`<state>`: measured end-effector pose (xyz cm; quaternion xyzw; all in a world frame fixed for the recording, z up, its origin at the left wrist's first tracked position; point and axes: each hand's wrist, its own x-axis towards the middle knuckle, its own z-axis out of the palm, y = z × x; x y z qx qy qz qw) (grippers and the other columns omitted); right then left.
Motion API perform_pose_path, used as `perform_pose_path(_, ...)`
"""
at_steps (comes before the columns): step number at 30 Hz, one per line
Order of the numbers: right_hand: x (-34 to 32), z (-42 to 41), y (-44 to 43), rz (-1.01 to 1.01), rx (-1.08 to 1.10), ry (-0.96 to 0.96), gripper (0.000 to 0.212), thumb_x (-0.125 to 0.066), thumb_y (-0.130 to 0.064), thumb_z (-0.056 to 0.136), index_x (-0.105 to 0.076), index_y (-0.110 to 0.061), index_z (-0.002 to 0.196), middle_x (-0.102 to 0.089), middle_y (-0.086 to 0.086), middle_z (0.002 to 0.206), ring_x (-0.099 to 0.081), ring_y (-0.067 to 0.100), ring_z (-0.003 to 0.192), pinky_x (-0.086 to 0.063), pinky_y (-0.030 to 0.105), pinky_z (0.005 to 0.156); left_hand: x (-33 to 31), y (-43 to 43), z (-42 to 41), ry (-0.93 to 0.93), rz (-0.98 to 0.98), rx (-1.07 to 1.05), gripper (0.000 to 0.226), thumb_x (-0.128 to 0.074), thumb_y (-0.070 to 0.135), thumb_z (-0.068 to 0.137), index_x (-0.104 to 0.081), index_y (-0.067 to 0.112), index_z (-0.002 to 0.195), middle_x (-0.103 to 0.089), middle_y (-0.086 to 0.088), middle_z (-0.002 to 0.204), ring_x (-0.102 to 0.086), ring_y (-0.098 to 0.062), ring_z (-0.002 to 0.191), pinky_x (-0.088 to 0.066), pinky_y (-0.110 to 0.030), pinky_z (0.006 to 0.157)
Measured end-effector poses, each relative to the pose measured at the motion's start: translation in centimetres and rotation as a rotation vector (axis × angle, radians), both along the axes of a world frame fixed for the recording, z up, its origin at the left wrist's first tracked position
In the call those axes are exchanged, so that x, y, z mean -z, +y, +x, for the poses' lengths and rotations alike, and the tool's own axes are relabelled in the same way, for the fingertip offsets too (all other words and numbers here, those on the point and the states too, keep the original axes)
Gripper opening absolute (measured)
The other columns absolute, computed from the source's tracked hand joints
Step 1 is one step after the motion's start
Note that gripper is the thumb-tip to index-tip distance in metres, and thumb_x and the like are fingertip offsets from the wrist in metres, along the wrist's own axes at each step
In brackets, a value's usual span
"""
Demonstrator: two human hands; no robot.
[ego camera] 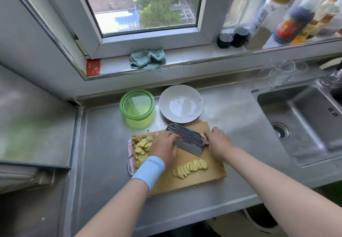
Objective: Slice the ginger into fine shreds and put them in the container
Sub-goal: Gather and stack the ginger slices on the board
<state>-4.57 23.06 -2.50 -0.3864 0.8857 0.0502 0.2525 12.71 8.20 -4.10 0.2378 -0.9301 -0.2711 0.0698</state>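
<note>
My right hand (218, 143) gripped the cleaver (187, 141) by its handle, left hand (163, 148) lay against the blade, grip unclear; ginger slices (190, 168) fanned at the board (203, 179) front, ginger pieces (141, 148) heaped left, container (137, 107) stood behind, beside a plate (181, 103).

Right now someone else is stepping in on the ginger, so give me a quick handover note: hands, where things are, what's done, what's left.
Right hand grips the cleaver by its handle, blade tilted over the cutting board.
Left hand lies against the blade's flat; what is under it is hidden.
Fanned ginger slices lie on the board's near side, a pile of ginger pieces at its left edge.
Green container and white plate stand behind the board, no ginger visible in either.
Done: some slicing. Left: cut shreds, move them to the container.
</note>
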Motion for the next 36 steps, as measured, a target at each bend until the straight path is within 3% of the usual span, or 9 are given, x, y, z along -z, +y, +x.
perform_pose_path(5,-3.5,0.2,0.6,-0.098,-0.003,-0.177,0.008,-0.044,-0.011,0.090,-0.046,-0.017,0.096,-0.038,0.005,0.103,-0.052,0.031,0.089,-0.041,0.037,0.076,-1.1,-1.2,1.5,0.129,-0.078,-0.109,0.035,-0.068,-0.002,0.077,-0.070,0.014,0.108,-0.065,-0.002,0.106,-0.057,-0.024,0.100,-0.048,-0.040,0.091)
perform_pose_path(10,-7.2,0.8,-0.5,-0.123,-0.053,-0.148,0.015,-0.040,-0.010,0.085,-0.044,-0.024,0.092,-0.051,-0.001,0.097,-0.056,0.029,0.090,-0.040,0.036,0.068,-4.5,-0.5,2.6,0.236,-0.278,-0.106,0.049,-0.087,0.001,0.058,-0.076,0.021,0.102,-0.070,0.007,0.105,-0.055,-0.006,0.095,-0.038,-0.020,0.075)
perform_pose_path(17,-11.7,1.3,-2.4,-0.167,0.029,-0.160,0.019,-0.046,-0.020,0.088,-0.055,-0.020,0.105,-0.062,0.000,0.105,-0.057,0.025,0.094,-0.044,0.035,0.072,-5.2,0.2,4.1,-0.045,-0.459,0.091,0.076,-0.092,0.025,0.030,-0.078,0.034,0.104,-0.068,0.017,0.116,-0.065,0.001,0.101,-0.054,-0.024,0.071)
perform_pose_path(21,-13.4,1.0,-2.6,-0.190,0.063,-0.159,0.017,-0.048,-0.020,0.087,-0.058,-0.021,0.101,-0.063,-0.001,0.102,-0.058,0.024,0.093,-0.045,0.034,0.071,-3.3,-1.4,5.2,-0.225,-0.258,0.027,0.065,-0.055,0.014,0.079,-0.047,0.040,0.139,-0.034,0.022,0.150,-0.037,-0.005,0.135,-0.039,-0.070,0.096)
perform_pose_path(25,-13.6,1.5,-2.8,-0.211,0.057,-0.176,0.010,-0.051,-0.018,0.085,-0.058,-0.022,0.091,-0.063,-0.001,0.095,-0.058,0.024,0.092,-0.047,0.036,0.075,-1.6,-2.9,6.7,-0.051,-0.167,-0.030,0.062,-0.037,0.009,0.074,-0.046,0.033,0.131,-0.044,0.010,0.137,-0.055,-0.027,0.116,-0.053,-0.059,0.081)
perform_pose_path(27,-13.1,2.0,-3.1,-0.223,0.056,-0.194,0.006,-0.053,-0.019,0.084,-0.055,-0.024,0.086,-0.061,-0.003,0.090,-0.058,0.023,0.087,-0.045,0.034,0.070,-1.8,-3.1,6.6,-0.057,-0.163,0.024,0.072,-0.035,0.007,0.073,-0.040,0.030,0.141,-0.041,0.005,0.148,-0.050,-0.027,0.126,-0.053,-0.060,0.086)
perform_pose_path(31,-12.4,2.7,-3.4,-0.231,0.043,-0.177,0.006,-0.054,-0.022,0.086,-0.056,-0.024,0.091,-0.061,-0.005,0.090,-0.058,0.020,0.085,-0.043,0.032,0.065,-2.3,-3.5,6.9,-0.023,-0.196,0.055,0.086,-0.064,-0.012,0.054,-0.054,0.023,0.132,-0.056,-0.004,0.138,-0.061,-0.032,0.115,-0.058,-0.047,0.080)
perform_pose_path(33,-12.2,2.6,-3.1,-0.247,0.052,-0.144,0.003,-0.053,-0.024,0.088,-0.054,-0.023,0.090,-0.061,-0.004,0.091,-0.057,0.020,0.085,-0.044,0.033,0.066,-2.2,-3.9,7.7,0.051,-0.198,-0.018,0.077,-0.070,-0.011,0.050,-0.062,0.024,0.118,-0.066,-0.006,0.116,-0.066,-0.032,0.095,-0.059,-0.042,0.072)
perform_pose_path(36,-11.8,2.4,-1.4,-0.302,0.093,-0.118,0.006,-0.051,-0.025,0.091,-0.049,-0.020,0.094,-0.058,-0.004,0.089,-0.056,0.022,0.083,-0.046,0.037,0.070,-1.7,-3.5,7.9,0.129,-0.161,-0.060,0.043,-0.057,0.007,0.072,-0.066,0.024,0.110,-0.062,0.003,0.111,-0.061,-0.026,0.095,-0.057,-0.048,0.076)
